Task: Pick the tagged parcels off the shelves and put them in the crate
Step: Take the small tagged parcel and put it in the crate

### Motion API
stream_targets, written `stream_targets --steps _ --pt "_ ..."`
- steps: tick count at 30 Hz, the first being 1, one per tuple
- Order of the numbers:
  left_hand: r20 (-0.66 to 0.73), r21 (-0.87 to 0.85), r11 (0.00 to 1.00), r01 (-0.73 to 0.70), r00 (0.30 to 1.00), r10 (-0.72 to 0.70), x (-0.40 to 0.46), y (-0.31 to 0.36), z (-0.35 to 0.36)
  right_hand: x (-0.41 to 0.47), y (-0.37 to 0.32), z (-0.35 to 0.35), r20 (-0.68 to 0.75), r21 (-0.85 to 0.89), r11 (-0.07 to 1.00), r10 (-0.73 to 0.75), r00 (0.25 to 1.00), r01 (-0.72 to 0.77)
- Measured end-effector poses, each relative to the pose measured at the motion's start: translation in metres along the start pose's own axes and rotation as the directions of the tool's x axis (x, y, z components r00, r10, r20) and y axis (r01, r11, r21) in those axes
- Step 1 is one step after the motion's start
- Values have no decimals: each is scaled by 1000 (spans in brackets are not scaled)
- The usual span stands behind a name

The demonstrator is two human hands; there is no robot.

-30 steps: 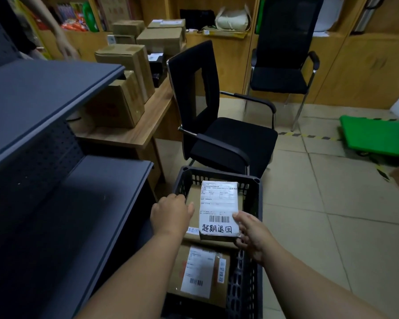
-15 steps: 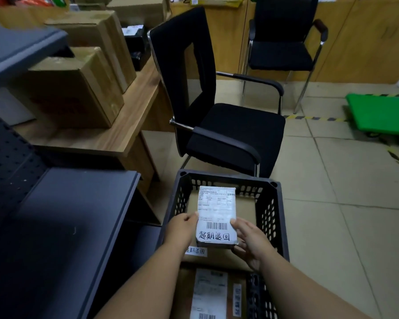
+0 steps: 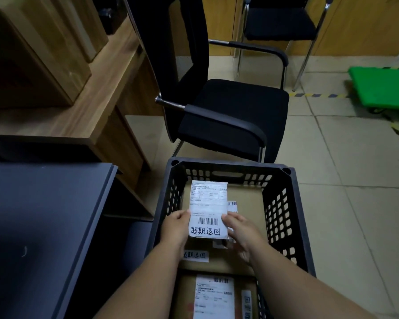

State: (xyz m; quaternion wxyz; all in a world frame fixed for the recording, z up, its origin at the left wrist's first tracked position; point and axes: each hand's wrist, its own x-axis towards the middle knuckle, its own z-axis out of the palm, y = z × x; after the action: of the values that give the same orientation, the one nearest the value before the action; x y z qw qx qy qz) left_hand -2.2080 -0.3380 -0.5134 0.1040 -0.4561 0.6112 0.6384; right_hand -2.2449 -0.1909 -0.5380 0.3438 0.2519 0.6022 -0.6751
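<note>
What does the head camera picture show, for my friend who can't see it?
Two hands, left and right, hold a white-labelled parcel over a black crate that already holds cardboard parcels. A black chair stands behind the crate, and a grey shelf is to the left.

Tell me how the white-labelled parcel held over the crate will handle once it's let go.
The white-labelled parcel looks flat and stiff, held level between the left hand and right hand, so probably light. Flat-sided, it should settle without rolling on the cardboard boxes in the crate.
</note>
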Motion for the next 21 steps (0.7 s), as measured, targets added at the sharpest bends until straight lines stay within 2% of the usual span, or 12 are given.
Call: stream_targets --steps 7,21 --pt "-67 -27 1000 4 998 -6 27 -3 10 19 -1 6 -59 -66 998 0 998 -4" --pt "-81 -51 998 -27 996 23 46 1 11 29 -7 16 -109 -24 1000 -11 994 9"
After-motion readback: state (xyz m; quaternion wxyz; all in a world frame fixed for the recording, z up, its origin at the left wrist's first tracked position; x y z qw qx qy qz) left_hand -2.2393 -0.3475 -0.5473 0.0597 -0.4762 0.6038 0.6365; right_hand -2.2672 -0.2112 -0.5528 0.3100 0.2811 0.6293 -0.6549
